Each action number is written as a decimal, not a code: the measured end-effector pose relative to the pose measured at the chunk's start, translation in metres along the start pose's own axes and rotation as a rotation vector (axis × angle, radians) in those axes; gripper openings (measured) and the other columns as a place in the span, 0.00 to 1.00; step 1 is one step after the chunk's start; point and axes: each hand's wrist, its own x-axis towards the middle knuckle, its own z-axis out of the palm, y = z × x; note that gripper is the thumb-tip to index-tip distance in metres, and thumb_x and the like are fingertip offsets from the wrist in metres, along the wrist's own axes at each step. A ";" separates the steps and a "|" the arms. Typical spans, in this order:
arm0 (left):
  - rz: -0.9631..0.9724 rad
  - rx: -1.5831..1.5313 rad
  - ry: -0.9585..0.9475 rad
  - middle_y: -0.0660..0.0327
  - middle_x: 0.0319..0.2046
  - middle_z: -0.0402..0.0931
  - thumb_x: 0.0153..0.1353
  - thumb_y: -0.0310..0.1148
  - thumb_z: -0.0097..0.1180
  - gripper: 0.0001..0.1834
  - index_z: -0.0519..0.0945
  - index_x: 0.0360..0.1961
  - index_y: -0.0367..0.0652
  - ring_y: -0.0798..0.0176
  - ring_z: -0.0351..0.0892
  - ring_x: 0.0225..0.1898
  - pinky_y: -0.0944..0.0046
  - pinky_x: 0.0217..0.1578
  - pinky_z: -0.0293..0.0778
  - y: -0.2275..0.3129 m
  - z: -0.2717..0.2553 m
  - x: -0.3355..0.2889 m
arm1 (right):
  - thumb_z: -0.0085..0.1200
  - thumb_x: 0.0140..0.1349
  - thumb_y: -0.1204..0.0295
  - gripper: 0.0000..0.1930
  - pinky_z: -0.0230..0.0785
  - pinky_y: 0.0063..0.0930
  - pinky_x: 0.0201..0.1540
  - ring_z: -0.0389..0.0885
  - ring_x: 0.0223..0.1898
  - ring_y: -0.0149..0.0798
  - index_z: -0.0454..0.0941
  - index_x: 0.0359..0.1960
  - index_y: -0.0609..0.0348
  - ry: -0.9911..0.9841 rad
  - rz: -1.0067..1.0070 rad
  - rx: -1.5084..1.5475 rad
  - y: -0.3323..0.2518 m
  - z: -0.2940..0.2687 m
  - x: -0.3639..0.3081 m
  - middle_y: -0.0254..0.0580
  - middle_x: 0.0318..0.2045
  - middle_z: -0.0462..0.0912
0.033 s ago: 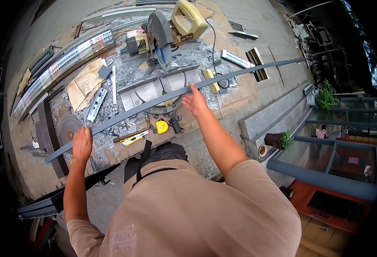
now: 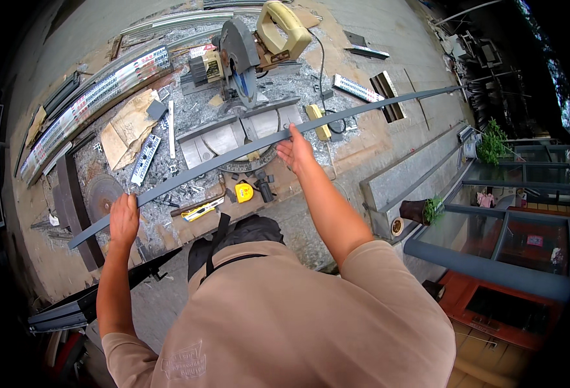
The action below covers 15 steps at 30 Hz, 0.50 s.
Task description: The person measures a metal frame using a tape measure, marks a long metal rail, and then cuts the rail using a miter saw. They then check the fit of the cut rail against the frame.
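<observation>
long grey metal strip [image 2: 246, 150], left hand [image 2: 124, 220], right hand [image 2: 296, 152] gripping

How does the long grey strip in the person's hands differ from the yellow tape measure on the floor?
The long grey strip is thin, flat and very long, reaching across the picture; the yellow tape measure is small and compact. The strip is dull grey, the tape measure bright yellow. The strip is held up by the left hand and the right hand; the tape measure lies untouched on the ground. Both are near the miter saw.
</observation>
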 end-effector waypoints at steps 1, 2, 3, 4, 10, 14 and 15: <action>-0.004 0.011 -0.009 0.48 0.38 0.73 0.64 0.25 0.54 0.12 0.75 0.48 0.36 0.41 0.76 0.43 0.45 0.45 0.71 0.000 0.000 0.000 | 0.57 0.71 0.43 0.37 0.79 0.41 0.54 0.84 0.51 0.46 0.68 0.68 0.62 0.003 0.002 -0.023 -0.008 -0.001 0.004 0.56 0.57 0.80; -0.009 0.022 -0.019 0.48 0.38 0.73 0.64 0.26 0.54 0.12 0.75 0.49 0.36 0.41 0.76 0.43 0.45 0.45 0.71 0.000 0.000 -0.001 | 0.56 0.71 0.44 0.36 0.79 0.41 0.53 0.85 0.50 0.47 0.69 0.67 0.61 0.006 0.005 -0.048 -0.015 -0.003 0.008 0.56 0.55 0.81; -0.006 0.028 -0.015 0.48 0.38 0.73 0.64 0.26 0.54 0.13 0.75 0.49 0.36 0.41 0.76 0.43 0.45 0.45 0.71 -0.001 0.001 -0.002 | 0.55 0.72 0.44 0.34 0.80 0.41 0.53 0.85 0.50 0.48 0.70 0.65 0.61 0.006 0.008 -0.072 -0.021 -0.004 0.013 0.56 0.54 0.82; -0.001 0.032 -0.010 0.48 0.38 0.73 0.64 0.26 0.55 0.13 0.75 0.49 0.36 0.41 0.76 0.43 0.45 0.45 0.71 -0.002 0.002 -0.001 | 0.55 0.72 0.45 0.33 0.80 0.41 0.52 0.86 0.49 0.48 0.71 0.64 0.60 0.028 -0.005 -0.091 -0.024 -0.010 0.023 0.56 0.53 0.83; 0.011 0.011 0.005 0.47 0.39 0.73 0.60 0.25 0.57 0.14 0.74 0.47 0.36 0.39 0.75 0.43 0.44 0.45 0.70 0.001 0.006 -0.002 | 0.54 0.74 0.50 0.23 0.80 0.40 0.48 0.88 0.43 0.49 0.77 0.56 0.57 0.038 0.014 -0.135 -0.029 -0.033 0.063 0.50 0.44 0.86; 0.006 0.023 -0.016 0.47 0.39 0.72 0.61 0.27 0.57 0.15 0.74 0.49 0.36 0.40 0.75 0.43 0.44 0.46 0.70 -0.003 0.009 -0.005 | 0.56 0.73 0.54 0.18 0.82 0.37 0.40 0.90 0.39 0.45 0.80 0.49 0.58 0.071 0.033 -0.121 -0.029 -0.029 0.063 0.46 0.39 0.88; 0.011 0.021 -0.007 0.47 0.39 0.72 0.61 0.27 0.57 0.15 0.74 0.49 0.36 0.39 0.75 0.43 0.44 0.46 0.70 -0.004 0.010 -0.006 | 0.56 0.74 0.55 0.18 0.82 0.36 0.40 0.89 0.38 0.45 0.80 0.49 0.58 0.074 0.038 -0.119 -0.028 -0.028 0.062 0.46 0.39 0.88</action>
